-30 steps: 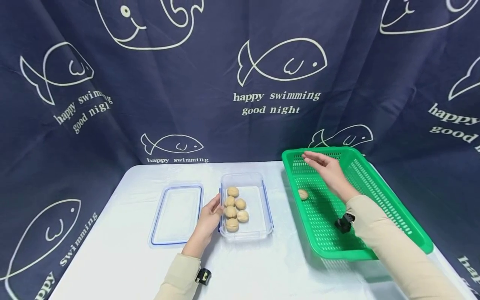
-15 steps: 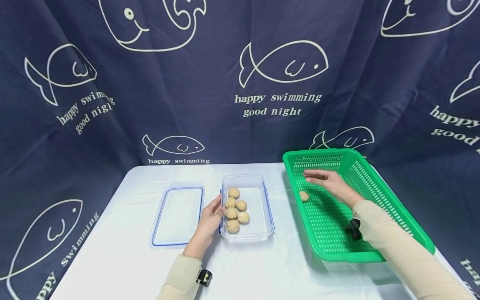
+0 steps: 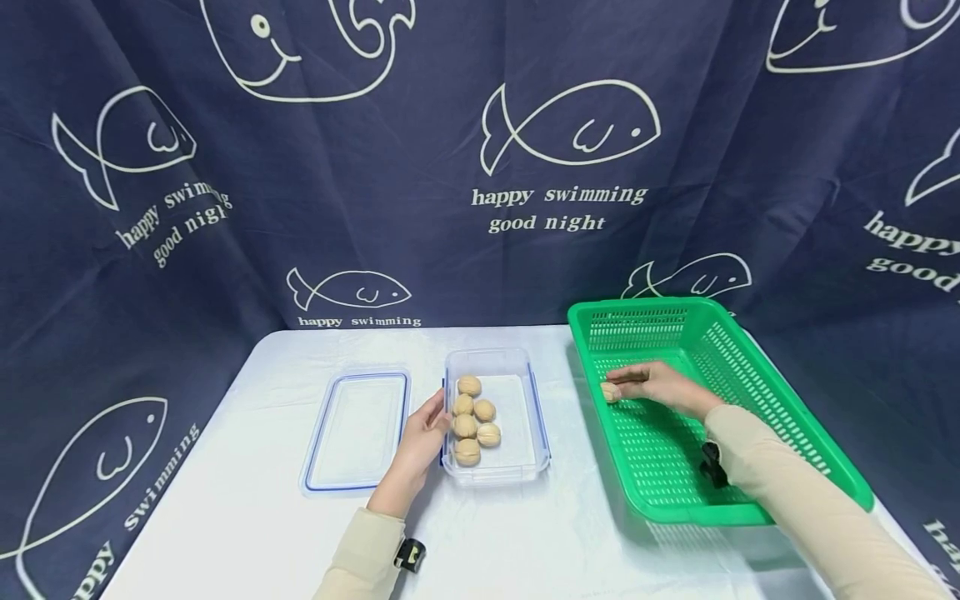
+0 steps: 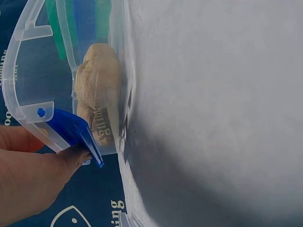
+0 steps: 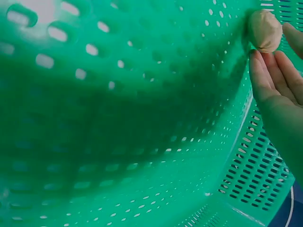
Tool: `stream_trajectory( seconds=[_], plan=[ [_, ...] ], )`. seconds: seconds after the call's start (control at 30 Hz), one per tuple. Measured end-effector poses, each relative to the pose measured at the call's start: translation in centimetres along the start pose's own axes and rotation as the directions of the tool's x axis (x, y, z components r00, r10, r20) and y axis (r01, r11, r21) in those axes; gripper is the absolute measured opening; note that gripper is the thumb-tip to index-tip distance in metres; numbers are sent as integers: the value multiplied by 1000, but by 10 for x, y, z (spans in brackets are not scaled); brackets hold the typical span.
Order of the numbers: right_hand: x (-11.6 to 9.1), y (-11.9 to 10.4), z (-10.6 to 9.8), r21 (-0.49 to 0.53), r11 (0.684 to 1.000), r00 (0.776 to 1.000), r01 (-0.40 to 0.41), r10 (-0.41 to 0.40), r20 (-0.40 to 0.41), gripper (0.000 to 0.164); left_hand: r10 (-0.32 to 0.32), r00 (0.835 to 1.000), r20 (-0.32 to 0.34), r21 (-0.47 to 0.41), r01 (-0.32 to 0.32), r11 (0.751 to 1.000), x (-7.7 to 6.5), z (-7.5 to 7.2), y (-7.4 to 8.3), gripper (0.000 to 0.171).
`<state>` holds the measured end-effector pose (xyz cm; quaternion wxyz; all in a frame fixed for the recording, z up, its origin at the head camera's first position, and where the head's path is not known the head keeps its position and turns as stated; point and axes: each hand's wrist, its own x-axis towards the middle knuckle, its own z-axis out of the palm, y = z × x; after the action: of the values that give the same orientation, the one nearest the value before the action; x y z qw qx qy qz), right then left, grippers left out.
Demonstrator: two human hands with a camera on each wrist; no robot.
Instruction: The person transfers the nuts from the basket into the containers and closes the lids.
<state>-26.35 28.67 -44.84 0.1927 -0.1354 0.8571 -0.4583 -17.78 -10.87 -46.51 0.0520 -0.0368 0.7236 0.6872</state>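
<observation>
My left hand (image 3: 414, 446) holds the left side of a clear plastic food container (image 3: 516, 412). In the left wrist view, the thumb lies on its blue clip (image 4: 75, 130) and other fingers are behind the wall. Several walnuts (image 3: 466, 426) lie inside along the container's left half. Inside the green basket (image 3: 697, 513), my right hand (image 3: 663, 388) has a single walnut (image 3: 610, 392) between thumb and fingertips, by the left wall. The right wrist view shows the fingertips against this walnut (image 5: 265, 30), with the thumb at its other side.
A clear lid (image 3: 356, 429) with a blue seal lies flat on the white table (image 3: 517, 542), left of the container. Behind the table hangs a dark blue curtain (image 3: 442, 242) with fish prints. The basket's raised walls surround my right hand.
My right hand has come down into the basket, and its fingers have closed on the walnut there. The left hand has stayed at the container's side.
</observation>
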Motion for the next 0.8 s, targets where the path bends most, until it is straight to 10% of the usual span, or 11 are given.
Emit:
stream_trajectory(
  seconds=[0.8],
  plan=[
    [4, 5, 3, -15, 1000, 999, 28, -28, -28, 40, 5, 1000, 6, 4, -5, 1000, 1, -1, -1, 51]
  ],
)
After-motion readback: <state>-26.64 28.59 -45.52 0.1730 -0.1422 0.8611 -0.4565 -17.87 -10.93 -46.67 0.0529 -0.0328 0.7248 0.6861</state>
